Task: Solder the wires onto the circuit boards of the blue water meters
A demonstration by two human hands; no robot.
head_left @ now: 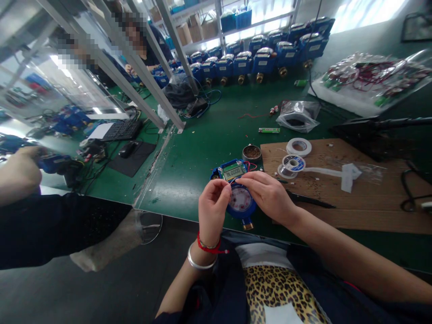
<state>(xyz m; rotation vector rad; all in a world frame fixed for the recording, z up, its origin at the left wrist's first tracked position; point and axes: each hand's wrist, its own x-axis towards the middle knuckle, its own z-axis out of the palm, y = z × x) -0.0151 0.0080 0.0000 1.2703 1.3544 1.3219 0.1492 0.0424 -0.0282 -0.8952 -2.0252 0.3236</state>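
A blue water meter with a brass pipe end lies at the bench edge in front of me. Its housing is open at the back, showing a green circuit board with a lit digit display and red wires. Over the meter, my left hand pinches a thin pale wire between thumb and fingers. My right hand is closed around the other side of this wire, close to the display. The fingertips almost meet, and they hide part of the wire and the meter's round clear dial.
Right of the meter, a cardboard sheet carries a white tape roll, a solder spool and black tweezers. A round tin stands behind the meter. Several blue meters line the back. At left, a co-worker's arm reaches in.
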